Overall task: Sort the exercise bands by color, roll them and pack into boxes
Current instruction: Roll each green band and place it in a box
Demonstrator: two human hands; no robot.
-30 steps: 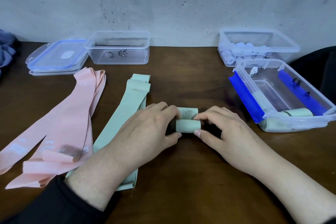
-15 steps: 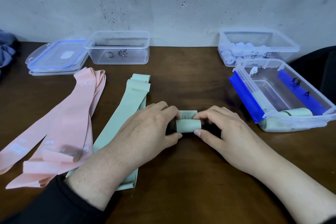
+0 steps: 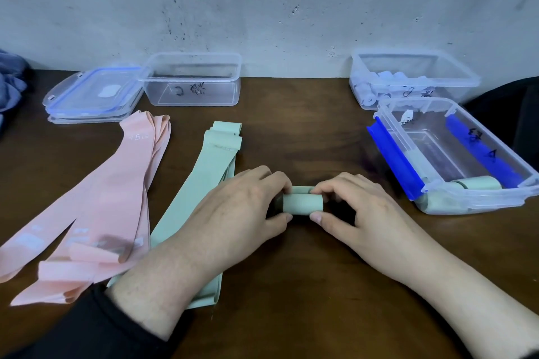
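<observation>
The green roll [image 3: 303, 204] sits mid-table, pinched at both ends, left hand [image 3: 248, 207] and right hand [image 3: 361, 207] curled round it, probably to keep the winding tight. It's a short, neat mint tube with a bit of tail behind. Flat green bands [image 3: 201, 183] wait left; green rolls already sit in the near box [image 3: 455, 160] on the right.

1 head-worn camera looks forward and down, close over the brown table [image 3: 291, 131], facing the grey wall [image 3: 262, 3] at its far edge.
</observation>
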